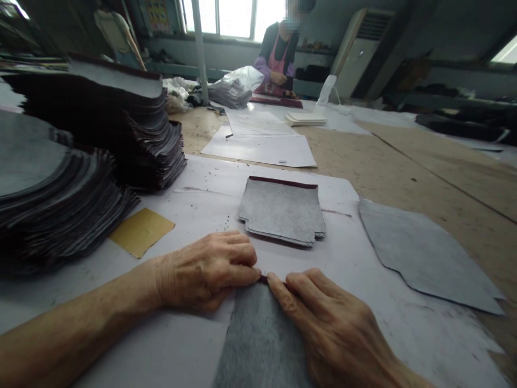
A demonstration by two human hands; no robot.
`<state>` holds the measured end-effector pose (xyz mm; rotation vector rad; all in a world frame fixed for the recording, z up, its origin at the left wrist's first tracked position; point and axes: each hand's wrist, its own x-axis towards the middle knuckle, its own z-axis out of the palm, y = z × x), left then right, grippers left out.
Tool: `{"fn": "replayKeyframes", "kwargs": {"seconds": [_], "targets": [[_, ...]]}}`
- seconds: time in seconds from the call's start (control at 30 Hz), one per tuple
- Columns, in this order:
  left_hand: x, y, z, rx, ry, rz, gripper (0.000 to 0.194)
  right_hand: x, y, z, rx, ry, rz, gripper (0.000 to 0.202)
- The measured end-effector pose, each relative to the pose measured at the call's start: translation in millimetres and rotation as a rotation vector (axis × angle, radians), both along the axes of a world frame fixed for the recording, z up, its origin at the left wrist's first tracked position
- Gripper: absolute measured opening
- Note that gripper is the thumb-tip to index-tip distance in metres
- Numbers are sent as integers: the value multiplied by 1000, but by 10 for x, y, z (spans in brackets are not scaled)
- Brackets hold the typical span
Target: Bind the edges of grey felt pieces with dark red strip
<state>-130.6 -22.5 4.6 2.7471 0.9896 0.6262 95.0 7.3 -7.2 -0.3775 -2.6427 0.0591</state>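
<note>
A grey piece (260, 339) with a dark red strip along its far edge lies on white paper at the bottom centre. My left hand (212, 267) has its fingers curled together, thumb and forefinger closed on the left end of that red edge. On the edge's right part rests my right hand (331, 318), fingers bent and pressed together on the strip; its palm covers part of the piece. Just beyond both hands sits a small stack of grey pieces (283, 210) with a dark red far edge.
Tall stacks of grey and dark red pieces (149, 134) stand at the left, near a yellow square (142, 231). A larger grey piece (428, 253) lies at the right. Across the table, a person (278, 59) in a pink apron works near plastic bags (236, 86).
</note>
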Motion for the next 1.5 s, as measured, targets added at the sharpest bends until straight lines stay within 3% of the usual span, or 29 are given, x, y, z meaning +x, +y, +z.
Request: {"fn": "replayKeyframes", "kwargs": {"seconds": [0.23, 0.33, 0.47, 0.53, 0.6, 0.9, 1.33, 1.5], "targets": [[34, -20, 3, 23, 96, -10, 18, -131, 14, 120, 77, -151, 10, 30], [-7, -14, 36, -56, -38, 35, 27, -200, 31, 87, 41, -73, 60, 29], [-142, -12, 127, -416, -287, 73, 29, -208, 64, 11, 53, 28, 95, 34], [-195, -22, 175, -646, -288, 62, 28, -189, 79, -6, 33, 41, 105, 34], [-212, -40, 214, -756, -233, 70, 29, -171, 93, -14, 16, 45, 115, 33], [-144, -105, 294, -594, 49, 162, 28, -198, 190, 16, -122, -38, 117, 42], [-164, -82, 264, -575, 20, 127, 24, -248, 165, 77, -70, -155, 110, 51], [-159, -87, 268, -588, 28, 130, 24, -248, 165, 102, -188, -147, 81, 51]]}}
